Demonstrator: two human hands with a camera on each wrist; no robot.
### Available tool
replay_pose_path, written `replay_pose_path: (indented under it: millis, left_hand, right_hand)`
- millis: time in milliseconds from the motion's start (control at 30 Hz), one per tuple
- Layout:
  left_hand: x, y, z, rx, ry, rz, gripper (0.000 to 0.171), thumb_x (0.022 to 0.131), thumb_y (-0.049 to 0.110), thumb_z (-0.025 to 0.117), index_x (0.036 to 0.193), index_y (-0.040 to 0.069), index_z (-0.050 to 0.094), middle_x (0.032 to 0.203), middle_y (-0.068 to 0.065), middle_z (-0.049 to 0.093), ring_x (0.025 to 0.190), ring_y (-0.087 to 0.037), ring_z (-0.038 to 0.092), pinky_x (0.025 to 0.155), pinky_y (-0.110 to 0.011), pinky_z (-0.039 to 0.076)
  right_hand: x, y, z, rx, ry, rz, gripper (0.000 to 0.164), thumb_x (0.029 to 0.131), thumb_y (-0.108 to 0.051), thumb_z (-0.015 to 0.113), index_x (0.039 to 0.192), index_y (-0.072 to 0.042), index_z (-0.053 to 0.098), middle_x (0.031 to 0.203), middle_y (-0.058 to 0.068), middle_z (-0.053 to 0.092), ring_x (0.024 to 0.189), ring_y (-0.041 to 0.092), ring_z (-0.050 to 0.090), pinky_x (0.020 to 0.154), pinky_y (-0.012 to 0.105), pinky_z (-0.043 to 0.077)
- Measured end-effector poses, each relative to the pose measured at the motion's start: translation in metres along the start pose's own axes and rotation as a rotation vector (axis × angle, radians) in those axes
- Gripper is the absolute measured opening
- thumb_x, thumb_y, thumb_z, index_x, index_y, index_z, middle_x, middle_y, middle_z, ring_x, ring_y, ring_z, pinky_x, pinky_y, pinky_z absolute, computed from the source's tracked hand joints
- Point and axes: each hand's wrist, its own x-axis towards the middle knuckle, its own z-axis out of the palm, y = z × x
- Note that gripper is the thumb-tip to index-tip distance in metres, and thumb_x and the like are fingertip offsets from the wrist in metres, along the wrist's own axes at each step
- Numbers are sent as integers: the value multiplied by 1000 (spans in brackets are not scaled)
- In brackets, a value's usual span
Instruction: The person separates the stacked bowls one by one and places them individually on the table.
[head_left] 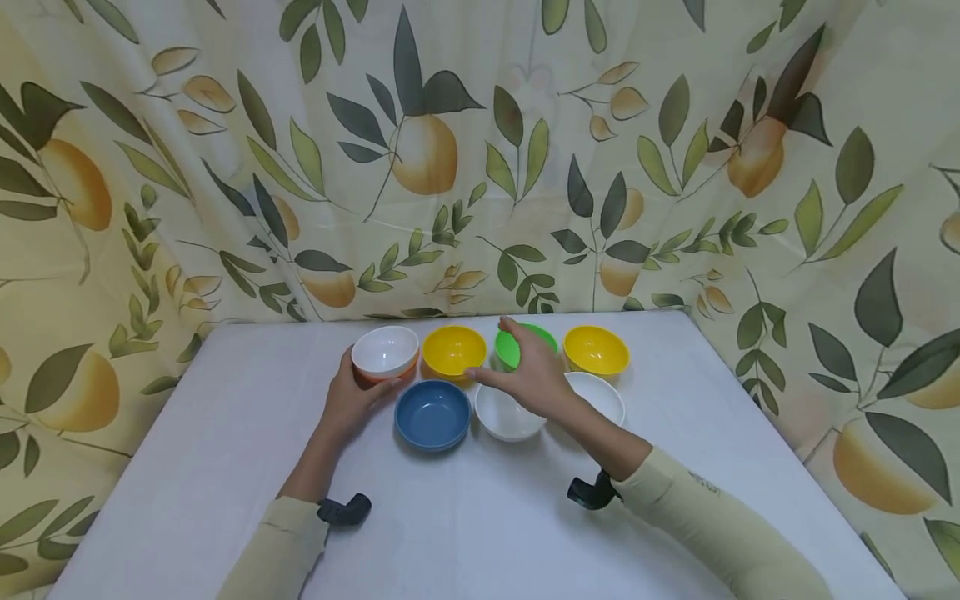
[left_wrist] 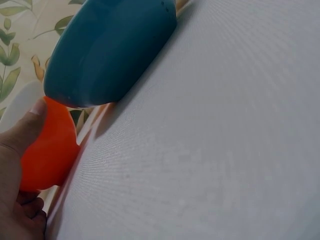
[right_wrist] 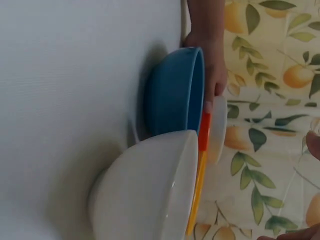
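My left hand (head_left: 351, 404) grips an orange bowl (left_wrist: 50, 145) at the left end of the back row, thumb on its near side. A white bowl (head_left: 385, 352) sits inside the orange one. Over the middle of the bowls is my right hand (head_left: 536, 377), thumb and fingers spread apart with nothing between them. It partly hides a green bowl (head_left: 506, 353) and two white bowls, one left (head_left: 504, 419) and one right (head_left: 606, 402). A blue bowl (head_left: 432, 417) stands in front, near the left thumb.
Two yellow bowls, one left (head_left: 453, 352) and one right (head_left: 596, 350), stand in the back row on either side of the green bowl. A white cloth (head_left: 465, 533) covers the table. Behind its far edge hangs a fruit-patterned curtain (head_left: 480, 242).
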Motion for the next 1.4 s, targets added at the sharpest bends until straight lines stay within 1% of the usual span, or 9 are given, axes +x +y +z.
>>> replay_pose_path:
  millis: [200, 300, 467, 633, 833, 1000, 1167, 1300, 1400]
  left_hand:
    - [1, -2, 0, 8, 3, -8, 110, 89, 36, 87, 167, 9, 16, 165, -19, 33, 148, -36, 35, 123, -53, 30]
    - [1, -3, 0, 15, 4, -14, 111, 88, 39, 87, 167, 9, 15, 166, -19, 32, 148, -37, 34, 123, -53, 31]
    - [1, -3, -1, 11, 10, 0, 109, 88, 38, 87, 167, 10, 17, 166, -18, 33, 149, -37, 34, 123, -54, 31]
    - [1, -3, -1, 9, 5, 2, 108, 89, 37, 87, 167, 11, 18, 166, -17, 33, 149, -36, 35, 123, -53, 31]
    - [0, -3, -1, 5, -4, 17, 107, 90, 36, 87, 167, 9, 17, 165, -19, 33, 150, -36, 34, 122, -52, 33]
    - [0, -2, -1, 4, -11, 21, 107, 90, 38, 86, 167, 9, 17, 165, -19, 32, 151, -36, 33, 123, -52, 32]
    - [0, -2, -1, 10, -17, 13, 110, 89, 42, 86, 167, 9, 16, 166, -19, 32, 151, -36, 32, 123, -52, 32]
    - [1, -2, -1, 8, -12, 13, 103, 92, 35, 84, 166, 9, 18, 166, -18, 32, 151, -36, 33, 122, -53, 33]
    - [1, -3, -1, 2, -13, 12, 101, 92, 32, 83, 166, 10, 19, 165, -18, 33, 150, -36, 34, 121, -53, 34]
  right_hand:
    - [17, -15, 16, 0, -37, -17, 104, 84, -50, 86, 162, -4, 35, 161, 14, 45, 148, 36, 40, 118, 60, 36]
    - [25, -23, 23, -9, -49, -21, 105, 84, -50, 86, 162, -3, 35, 161, 15, 45, 145, 37, 43, 116, 60, 40]
    - [41, -31, 36, -39, -74, -22, 107, 83, -53, 86, 162, -2, 35, 160, 16, 46, 142, 37, 47, 113, 57, 44]
    - [58, -37, 51, -74, -104, -28, 109, 82, -57, 85, 162, -1, 35, 162, 17, 44, 145, 36, 45, 114, 54, 44]
    - [69, -50, 66, -97, -153, -44, 111, 82, -57, 86, 163, -2, 33, 164, 19, 40, 149, 37, 39, 117, 52, 41]
    - [77, -56, 79, -164, -197, -24, 115, 80, -63, 86, 162, -1, 35, 162, 17, 44, 144, 34, 46, 113, 49, 46]
    - [88, -58, 93, -275, -225, -17, 112, 76, -67, 86, 156, -1, 42, 147, 15, 57, 125, 28, 58, 101, 40, 55]
    - [97, -59, 100, -352, -254, -12, 100, 75, -68, 87, 141, -1, 54, 123, 11, 67, 103, 23, 62, 84, 31, 57]
    - [101, -59, 105, -383, -273, -3, 91, 74, -68, 87, 130, -2, 60, 106, 7, 67, 91, 21, 62, 72, 26, 55]
